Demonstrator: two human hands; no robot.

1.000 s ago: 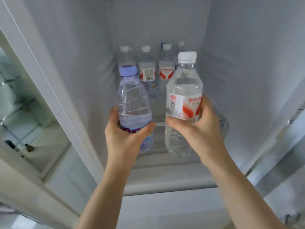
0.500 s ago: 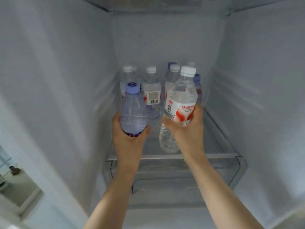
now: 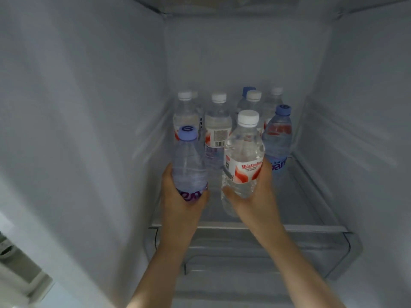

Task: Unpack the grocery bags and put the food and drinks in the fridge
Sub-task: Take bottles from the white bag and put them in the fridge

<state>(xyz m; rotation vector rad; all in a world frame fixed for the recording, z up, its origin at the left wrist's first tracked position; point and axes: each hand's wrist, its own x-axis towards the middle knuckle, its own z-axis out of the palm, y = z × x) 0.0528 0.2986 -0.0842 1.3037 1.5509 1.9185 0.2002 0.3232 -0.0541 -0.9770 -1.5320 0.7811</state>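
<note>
Inside the fridge [image 3: 89, 107], left hand [image 3: 180, 201] fingers clamp a purple-capped bottle [image 3: 189, 165]; right hand [image 3: 255, 196] fingers clamp a white-capped bottle [image 3: 242, 156]

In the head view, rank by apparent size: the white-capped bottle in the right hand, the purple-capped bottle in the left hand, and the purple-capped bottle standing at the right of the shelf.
1. White-capped bottle
2. Left-hand purple-capped bottle, partly hidden by the hand
3. Shelf purple-capped bottle, farther back, so it may only look smaller

Clear plastic and matt white walls

The blue-capped bottle [image 3: 189, 165] and white-capped bottle [image 3: 243, 156] are glossy clear plastic (glossy film labels); the fridge wall [image 3: 89, 107] looks smooth, matt white; the shelf [image 3: 311, 227] glassy.
</note>
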